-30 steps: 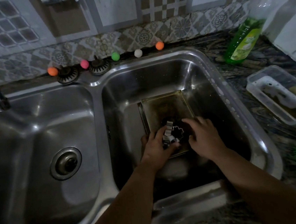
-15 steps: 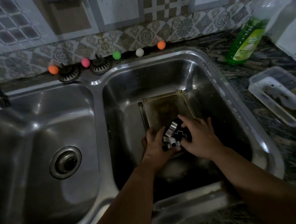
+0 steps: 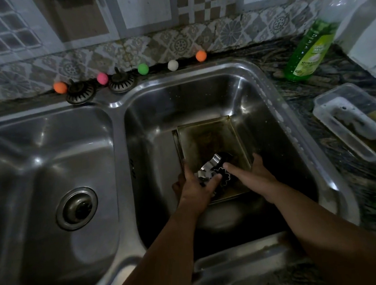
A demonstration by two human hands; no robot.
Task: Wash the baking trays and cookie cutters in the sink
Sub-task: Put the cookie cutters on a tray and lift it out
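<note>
Cookie cutters [image 3: 211,171], shiny metal, bunched over near end of stained baking tray [image 3: 207,140] lying in right basin of double sink [image 3: 119,117]. Left hand [image 3: 196,188] grip grasping cutters, thumb curled over them. Right hand [image 3: 253,177] grip released, fingers straight, forefinger touching dark fluted cutter. Green soap bottle [image 3: 305,55] on tabletop [image 3: 359,170], well right of basin; clear container [image 3: 354,122] nearer.

Dim, murky light with soft glare on the steel sink [image 3: 118,103]; edges bend and blur.
</note>
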